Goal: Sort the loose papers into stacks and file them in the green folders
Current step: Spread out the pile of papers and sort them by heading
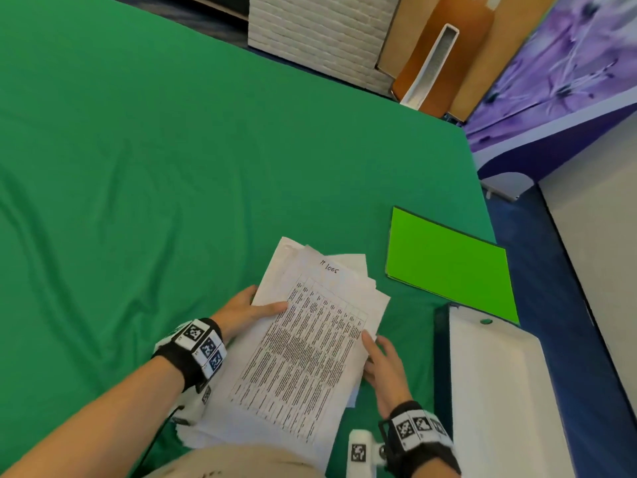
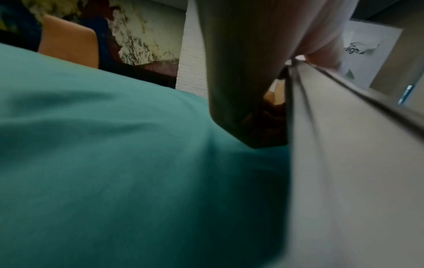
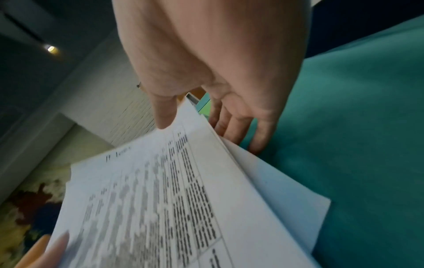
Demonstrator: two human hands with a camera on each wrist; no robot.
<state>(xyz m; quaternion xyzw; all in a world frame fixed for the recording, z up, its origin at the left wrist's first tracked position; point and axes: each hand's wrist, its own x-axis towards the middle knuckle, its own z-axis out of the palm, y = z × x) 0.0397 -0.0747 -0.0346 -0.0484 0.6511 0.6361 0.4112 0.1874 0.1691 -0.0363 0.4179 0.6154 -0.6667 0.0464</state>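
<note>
A loose stack of white papers with a printed table on the top sheet is held slightly above the green cloth at the near middle. My left hand grips its left edge, thumb on top and fingers underneath. My right hand holds the right edge; in the right wrist view the thumb lies on the papers while the fingers reach below the edge. A closed bright green folder lies flat to the right of the stack. The left wrist view shows the papers edge-on and blurred.
A white tray-like open case with a dark rim lies at the near right, touching the folder's corner. The table's right edge drops to a blue floor. A white brick-patterned panel and cardboard stand behind the far edge.
</note>
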